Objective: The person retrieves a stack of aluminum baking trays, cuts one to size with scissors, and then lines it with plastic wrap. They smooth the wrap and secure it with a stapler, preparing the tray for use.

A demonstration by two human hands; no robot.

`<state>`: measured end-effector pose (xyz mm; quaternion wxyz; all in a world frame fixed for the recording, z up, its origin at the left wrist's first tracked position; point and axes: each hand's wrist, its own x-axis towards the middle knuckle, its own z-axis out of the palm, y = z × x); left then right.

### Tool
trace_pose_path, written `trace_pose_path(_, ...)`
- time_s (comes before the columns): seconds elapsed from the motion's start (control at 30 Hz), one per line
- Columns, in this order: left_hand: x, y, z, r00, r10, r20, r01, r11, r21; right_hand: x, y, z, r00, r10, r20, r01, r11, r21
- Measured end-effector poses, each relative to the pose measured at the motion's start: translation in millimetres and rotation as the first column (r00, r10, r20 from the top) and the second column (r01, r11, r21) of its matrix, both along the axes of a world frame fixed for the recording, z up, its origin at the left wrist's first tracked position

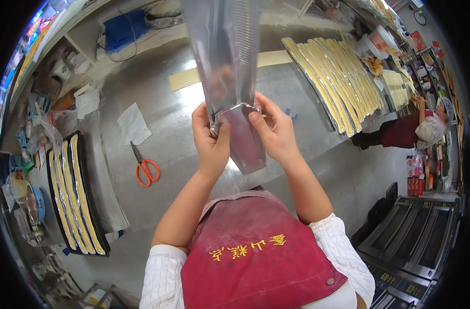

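A long, clear plastic container (223, 50) is held up in front of me, its far end running past the top of the view. My left hand (211, 141) grips its left side near the close end, thumb on top. On the other side my right hand (275, 129) pinches the rim with thumb and fingers. One side of the plastic has ribs. Through the tapered close end (247, 148) the dark red of my apron or its reflection shows. Scissors with orange handles (147, 172) lie to the left on the metal table (169, 131), touching or close to white paper (134, 123).
A tray with several long pale dough strips (331, 85) lies at the right; a black tray (103, 243) with more stands left. A flat pale strip (182, 79) crosses behind the container. Another person (428, 127) in a hair cover stands at right, near metal oven-like equipment (408, 235).
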<state>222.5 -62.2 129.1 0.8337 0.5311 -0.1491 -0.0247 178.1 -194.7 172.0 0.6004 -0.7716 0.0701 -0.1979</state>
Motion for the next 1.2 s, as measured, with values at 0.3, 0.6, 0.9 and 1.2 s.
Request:
trace_pose_path(0.3, -12, -8, 7, 0.979, -0.176, -0.107, 0.193, 0.966, 0.172, -7, -8, -5, 0.978, -0.159, 0.133, 0.174, 0.979, -0.109)
trace_pose_path(0.6, -7, -14, -1, 0.963, -0.149, -0.223, 0.225, 0.902, 0.369, -13, -18, -24, 0.966, -0.252, -0.054, 0.253, 0.967, 0.013)
trace_pose_path(0.9, 4, -28, -10, 0.993, 0.045, -0.107, -0.009, 0.95, 0.311, 9, -26, -39, 0.976, -0.202, -0.078, 0.214, 0.959, 0.188)
trace_pose_path(1.2, 77, -17, 10, 0.998, -0.027, -0.055, 0.052, 0.855, 0.516, 34, -35, -26, 0.996, -0.032, -0.088, 0.055, 0.961, 0.272)
